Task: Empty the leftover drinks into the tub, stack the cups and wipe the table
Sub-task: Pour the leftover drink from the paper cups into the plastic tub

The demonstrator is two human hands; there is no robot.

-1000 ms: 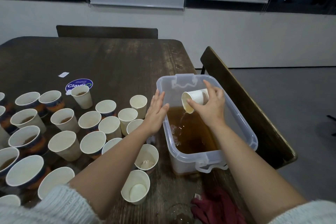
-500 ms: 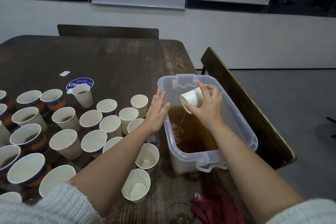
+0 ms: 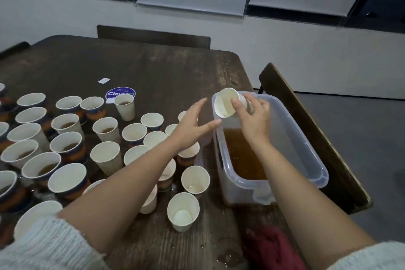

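Lifted from its pour, the cup (image 3: 226, 103) sits emptied in the gripping right hand (image 3: 254, 119) above the tub (image 3: 306, 149), the left hand (image 3: 192, 126) spread reaching, many filled cups (image 3: 65, 127) leftward remaining, wiping undone.

your right hand (image 3: 254, 116) is up high with its fingers and thumb curled in a grip, and the back of the hand faces you. your left hand (image 3: 192, 126) is flat with straight fingers spread a little, thumb out to the side. both bare arms reach forward, with white fuzzy sleeves pushed up by your elbows.
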